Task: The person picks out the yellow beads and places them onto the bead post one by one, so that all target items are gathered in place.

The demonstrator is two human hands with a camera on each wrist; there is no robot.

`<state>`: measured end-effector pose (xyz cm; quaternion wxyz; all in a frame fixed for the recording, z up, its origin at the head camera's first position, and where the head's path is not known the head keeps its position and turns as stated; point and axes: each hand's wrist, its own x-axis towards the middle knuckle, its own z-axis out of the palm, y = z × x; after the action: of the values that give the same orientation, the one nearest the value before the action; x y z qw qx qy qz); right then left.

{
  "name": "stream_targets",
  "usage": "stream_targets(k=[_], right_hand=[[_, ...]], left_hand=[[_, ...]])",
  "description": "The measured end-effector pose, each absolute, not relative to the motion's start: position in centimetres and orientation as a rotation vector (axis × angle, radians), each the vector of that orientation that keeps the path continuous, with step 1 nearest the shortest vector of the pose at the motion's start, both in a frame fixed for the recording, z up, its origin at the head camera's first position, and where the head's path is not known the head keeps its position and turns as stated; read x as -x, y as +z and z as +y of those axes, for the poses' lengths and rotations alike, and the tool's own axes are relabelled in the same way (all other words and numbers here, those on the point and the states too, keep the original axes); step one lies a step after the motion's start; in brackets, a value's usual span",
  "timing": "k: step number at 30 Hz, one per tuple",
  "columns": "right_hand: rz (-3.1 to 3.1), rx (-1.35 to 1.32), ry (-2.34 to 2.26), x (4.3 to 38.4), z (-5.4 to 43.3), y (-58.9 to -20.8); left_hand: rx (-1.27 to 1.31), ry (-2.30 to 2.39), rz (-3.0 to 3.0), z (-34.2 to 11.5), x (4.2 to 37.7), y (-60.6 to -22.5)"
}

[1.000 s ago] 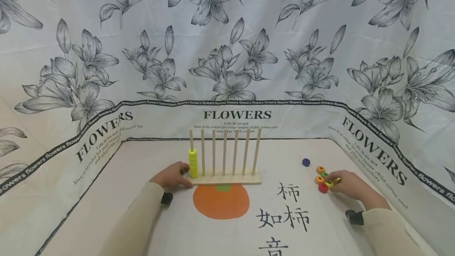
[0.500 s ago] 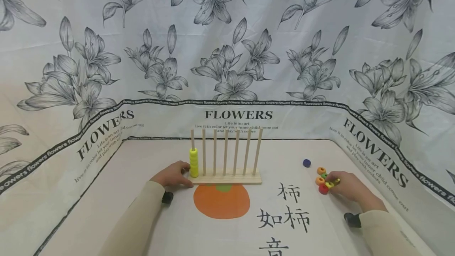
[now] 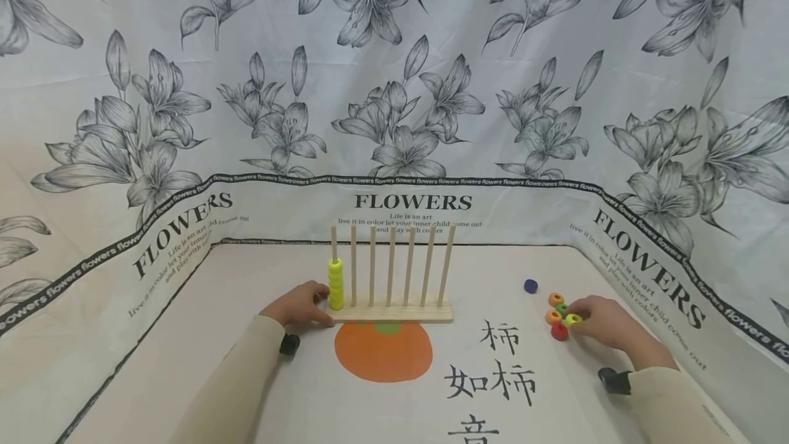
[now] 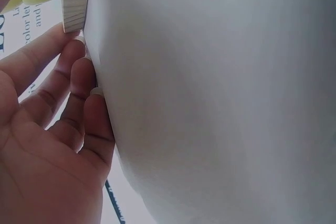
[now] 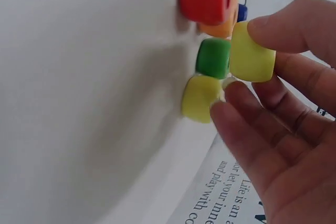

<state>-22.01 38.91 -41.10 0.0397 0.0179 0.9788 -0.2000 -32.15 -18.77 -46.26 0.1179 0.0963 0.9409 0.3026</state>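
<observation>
In the head view a wooden stand [image 3: 394,313] has a row of upright pegs, and a stack of yellow beads [image 3: 335,284] fills much of the leftmost peg. My left hand [image 3: 302,303] grips the left end of its base. The left wrist view shows several fingertips near the wood end [image 4: 75,3]. My right hand [image 3: 607,322] is at a cluster of loose beads on the right. In the right wrist view it pinches a yellow bead [image 5: 252,53] by the thumb. Another yellow bead [image 5: 199,98] lies by the fingertips, beside a green bead [image 5: 212,56].
Close to the right hand lie a red bead [image 3: 559,331] and two orange beads [image 3: 555,299]. A dark blue bead [image 3: 531,286] lies farther back. The cloth has a printed orange persimmon [image 3: 382,351] and black characters [image 3: 490,382]. Flower-patterned fabric walls [image 3: 413,204] surround the table.
The right fingers have shifted slightly, and the yellow bead seen beneath them earlier is out of sight in the head view. The left hand and stand have stayed in place.
</observation>
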Motion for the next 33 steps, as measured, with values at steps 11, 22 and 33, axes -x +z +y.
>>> stream_targets(k=[11,22,33], right_hand=[[3.047,-0.047,-0.726,22.3,36.0,-40.1],[3.049,0.134,-0.743,22.7,33.0,-38.3],[3.040,0.265,-0.786,23.5,30.2,-36.7]], left_hand=[[-0.284,0.880,2.762,-19.0,32.0,-46.6],[-0.288,0.881,2.763,-18.8,31.7,-46.0],[-0.292,0.885,2.765,-18.7,31.7,-45.8]])
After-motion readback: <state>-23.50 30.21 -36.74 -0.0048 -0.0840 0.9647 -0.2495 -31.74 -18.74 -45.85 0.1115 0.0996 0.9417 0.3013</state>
